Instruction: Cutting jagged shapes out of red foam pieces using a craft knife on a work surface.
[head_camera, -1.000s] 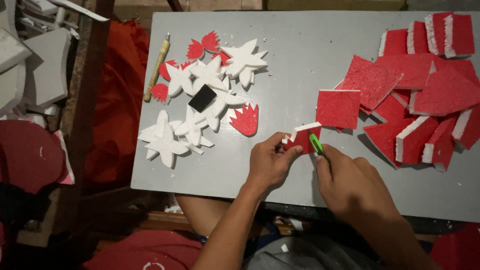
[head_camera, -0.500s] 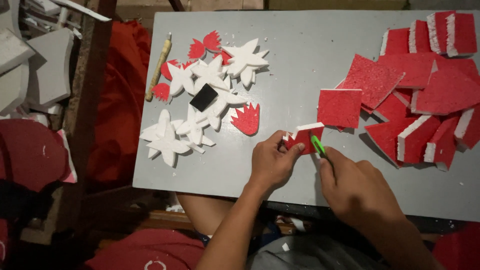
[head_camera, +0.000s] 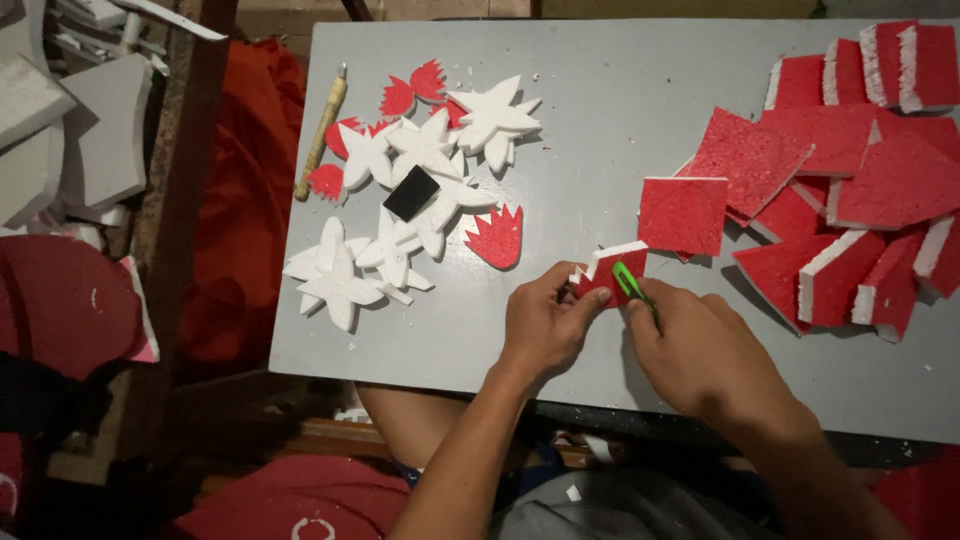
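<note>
A grey table carries a heap of red-faced foam squares at the right and white foam star cutouts at the left, with 1 red crown-shaped cutout between them. Near the front edge, the left hand pinches a small red foam piece flat on the table. The right hand is clenched around a green cutter, its tip touching that piece.

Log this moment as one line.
left hand: holds red foam piece | right hand: green cutter on piece | surface: grey table
</note>
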